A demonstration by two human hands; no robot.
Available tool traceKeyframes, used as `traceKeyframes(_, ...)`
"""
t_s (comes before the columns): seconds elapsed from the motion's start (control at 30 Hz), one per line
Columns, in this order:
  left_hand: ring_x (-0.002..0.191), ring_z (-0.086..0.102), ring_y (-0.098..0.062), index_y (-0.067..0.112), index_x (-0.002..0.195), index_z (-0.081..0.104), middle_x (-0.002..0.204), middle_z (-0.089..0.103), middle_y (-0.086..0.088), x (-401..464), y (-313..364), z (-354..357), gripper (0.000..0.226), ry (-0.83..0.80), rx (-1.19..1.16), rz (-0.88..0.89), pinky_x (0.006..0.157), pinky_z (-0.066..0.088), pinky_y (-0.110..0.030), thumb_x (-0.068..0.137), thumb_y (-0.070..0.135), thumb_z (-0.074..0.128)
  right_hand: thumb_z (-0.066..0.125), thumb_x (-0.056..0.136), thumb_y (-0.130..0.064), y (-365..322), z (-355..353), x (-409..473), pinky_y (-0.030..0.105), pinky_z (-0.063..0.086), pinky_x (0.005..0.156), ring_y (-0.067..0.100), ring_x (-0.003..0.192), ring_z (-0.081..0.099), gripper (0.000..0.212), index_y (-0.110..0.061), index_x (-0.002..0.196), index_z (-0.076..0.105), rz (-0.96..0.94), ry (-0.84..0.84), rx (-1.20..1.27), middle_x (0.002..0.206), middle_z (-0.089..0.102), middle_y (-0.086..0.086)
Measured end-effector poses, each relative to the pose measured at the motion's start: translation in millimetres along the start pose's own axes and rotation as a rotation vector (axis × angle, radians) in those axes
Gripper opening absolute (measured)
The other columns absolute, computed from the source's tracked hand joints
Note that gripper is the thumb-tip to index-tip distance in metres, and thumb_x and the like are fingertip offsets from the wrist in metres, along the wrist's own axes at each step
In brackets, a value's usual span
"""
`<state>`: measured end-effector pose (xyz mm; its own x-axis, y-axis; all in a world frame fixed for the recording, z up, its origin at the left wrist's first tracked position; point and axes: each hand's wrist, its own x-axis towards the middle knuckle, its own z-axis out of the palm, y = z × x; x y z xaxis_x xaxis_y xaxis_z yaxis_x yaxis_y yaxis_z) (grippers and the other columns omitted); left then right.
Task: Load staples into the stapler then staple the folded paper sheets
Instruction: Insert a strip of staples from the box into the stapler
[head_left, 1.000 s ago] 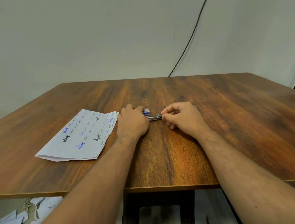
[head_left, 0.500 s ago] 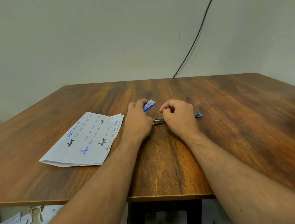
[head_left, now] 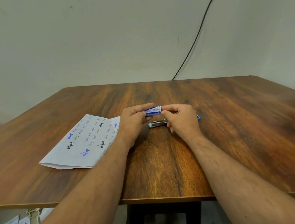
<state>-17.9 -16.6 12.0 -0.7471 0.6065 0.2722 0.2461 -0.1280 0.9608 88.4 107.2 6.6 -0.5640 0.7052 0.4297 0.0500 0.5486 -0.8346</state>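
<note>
Left hand [head_left: 134, 122] and right hand [head_left: 180, 120] pinch a small blue staple box [head_left: 153, 110] between them, above the stapler [head_left: 159, 123] lying on the wooden table [head_left: 233, 131]. Folded paper sheets [head_left: 82, 143] lie just left. Plain wall [head_left: 102, 36], black cable [head_left: 198, 31] behind.

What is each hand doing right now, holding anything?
Left hand: closed on one end of the small blue-and-white cardboard staple box.
Right hand: fingertips pinching the box's other end; the blue metal stapler lies untouched below.
</note>
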Motion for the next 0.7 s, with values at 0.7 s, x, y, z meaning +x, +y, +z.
traceKeyframes(0.7, 0.103, 0.073, -0.018, 0.007, 0.107, 0.077, 0.11, 0.076, -0.011, -0.7, 0.7, -7.0, 0.028, -0.032, -0.105, 0.015, 0.085, 0.061, -0.029, 0.097, -0.006, 0.055, 0.073, 0.092, -0.019, 1.2, -4.8, 1.2, 0.023, 0.055, 0.051, 0.015, 0.055, 0.068, 0.008, -0.021, 0.098, 0.078, 0.133, -0.114, 0.42, 0.072, 0.077, 0.009)
